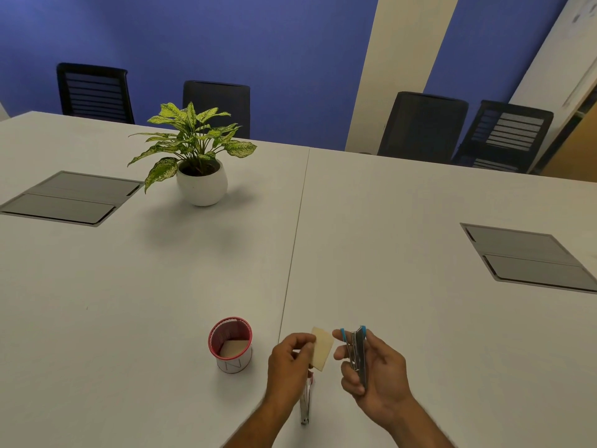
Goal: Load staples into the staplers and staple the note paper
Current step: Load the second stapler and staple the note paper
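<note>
Just above the bench (387, 253), the left hand (289, 367) pinches a small note paper (323, 349), while the right hand (376, 370) grips a blue stapler (357, 350). Another stapler (305, 404) lies below the left hand, beside a red cup (230, 344).

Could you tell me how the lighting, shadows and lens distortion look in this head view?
Head view: soft, even light; the potted plant casts a faint diffuse shadow on the table; no harsh glare; wide-angle distortion bows the table's far edge and tilts the walls; the stapler and note paper look slightly soft.
</note>
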